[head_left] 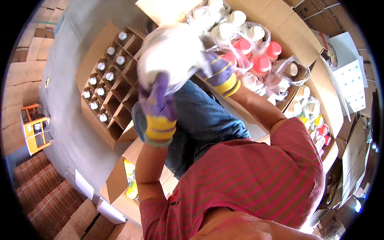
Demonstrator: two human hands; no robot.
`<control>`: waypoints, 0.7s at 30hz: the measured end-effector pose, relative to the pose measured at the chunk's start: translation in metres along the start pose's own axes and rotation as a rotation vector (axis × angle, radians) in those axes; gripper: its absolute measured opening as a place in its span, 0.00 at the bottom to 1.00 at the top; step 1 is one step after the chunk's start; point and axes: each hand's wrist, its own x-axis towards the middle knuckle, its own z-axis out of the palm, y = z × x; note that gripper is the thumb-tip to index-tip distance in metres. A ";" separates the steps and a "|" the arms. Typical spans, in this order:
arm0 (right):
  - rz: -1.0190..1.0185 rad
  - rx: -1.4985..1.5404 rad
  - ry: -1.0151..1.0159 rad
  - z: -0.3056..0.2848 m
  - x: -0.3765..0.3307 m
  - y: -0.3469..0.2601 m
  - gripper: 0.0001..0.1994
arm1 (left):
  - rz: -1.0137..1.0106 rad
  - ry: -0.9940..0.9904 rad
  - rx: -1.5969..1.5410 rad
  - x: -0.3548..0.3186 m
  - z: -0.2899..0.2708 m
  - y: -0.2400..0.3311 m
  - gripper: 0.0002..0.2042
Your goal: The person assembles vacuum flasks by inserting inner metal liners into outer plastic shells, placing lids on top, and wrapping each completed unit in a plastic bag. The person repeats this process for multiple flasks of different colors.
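Note:
Both my hands wear purple gloves with yellow cuffs. Between them is a large white bottle-like thing (pixel 168 54) in clear plastic, smeared by motion, so its exact kind is hard to make out. My left hand (pixel 159 98) grips it from below, fingers closed. My right hand (pixel 221 74) is closed at its right side, on the loose end of the plastic bag (pixel 194 72). Beside my left hand stands a divided carton (pixel 90 62) with several silver-capped bottles (pixel 110 76) upright in its cells; other cells hold nothing. An open carton (pixel 296 34) beyond my right hand holds plastic-bagged white bottles (pixel 236 19) and red bottles (pixel 262 64).
Another open carton (pixel 334 116) at the right holds white, red and yellow bottles. Yellow-topped items (pixel 131 192) show in a carton by my left elbow. An orange cart (pixel 36 128) stands on the grey floor (pixel 64 120) at far left, near stacked cartons (pixel 48 192).

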 end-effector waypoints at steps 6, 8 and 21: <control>0.363 -0.168 -0.240 -0.037 -0.012 0.102 0.25 | -0.945 0.018 -1.122 0.086 0.111 0.000 0.26; 0.364 -0.116 -0.256 -0.034 -0.012 0.130 0.28 | -1.084 -0.138 -1.045 0.096 0.128 -0.021 0.27; 0.401 -0.447 -1.025 0.013 0.030 0.227 0.16 | -1.022 -0.458 -1.054 0.053 0.110 -0.051 0.19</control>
